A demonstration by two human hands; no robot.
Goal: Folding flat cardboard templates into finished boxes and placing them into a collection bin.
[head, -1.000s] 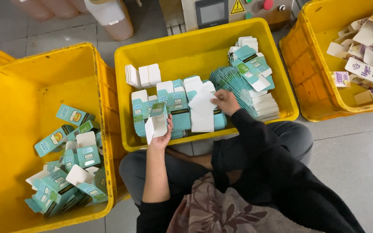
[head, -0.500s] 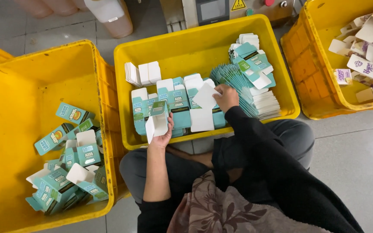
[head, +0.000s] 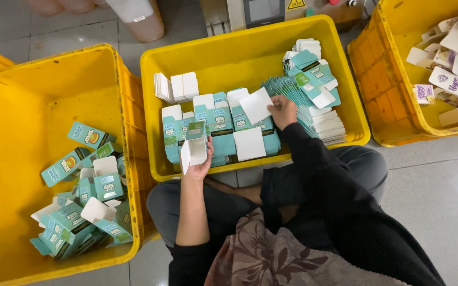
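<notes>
My left hand (head: 201,165) holds an opened teal and white carton (head: 193,145) upright over the near rim of the middle yellow crate (head: 239,53). My right hand (head: 283,110) pinches a white square card (head: 256,105) lifted above the rows of flat teal cartons (head: 216,124) inside that crate. Another white card (head: 249,143) lies flat on the cartons just below. A fan of flat teal cartons (head: 292,95) leans right beside my right hand.
A left yellow crate (head: 33,106) holds several folded teal cartons (head: 83,212). A right yellow crate (head: 393,79) holds white and purple cartons (head: 451,53). White card stacks (head: 176,87) sit at the middle crate's back. A machine (head: 261,10) stands behind. My knees rest against the crates.
My right hand has lifted the white card up and away from the stack, moving slightly right and back. The left hand with the open carton has stayed nearly still.
</notes>
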